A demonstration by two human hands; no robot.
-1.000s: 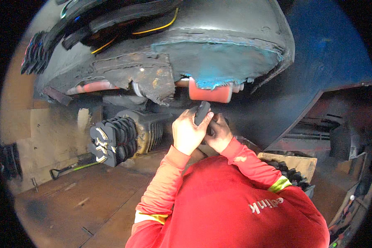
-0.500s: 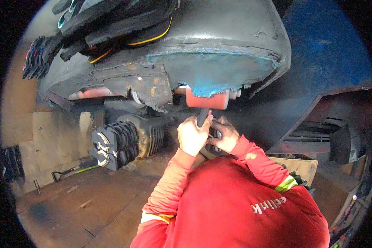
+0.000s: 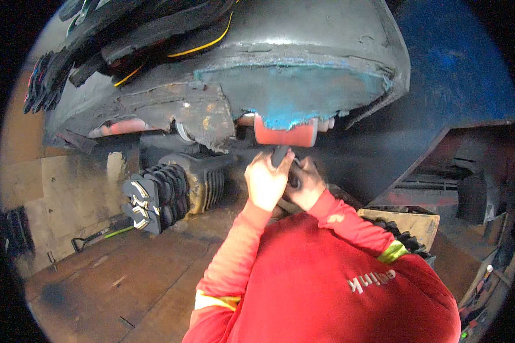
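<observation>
Just below the red block [image 3: 286, 132] that hangs from the grey, blue-patched metal housing [image 3: 303, 63], the left hand [image 3: 266, 182] is closed around a dark tool handle [image 3: 279, 155]. The right hand [image 3: 306, 184] sits beside it, curled against the same handle. Left of the block, black gloves [image 3: 154, 197] cover a ribbed cylinder [image 3: 209, 180].

Above your left hand [image 3: 267, 183] and right hand [image 3: 306, 186] the grey moulded slab [image 3: 303, 51] and its red block [image 3: 285, 132] close off upward movement. The stack of black soles [image 3: 154, 197] crowds your left; the wooden bench [image 3: 114, 280] below lies open.
</observation>
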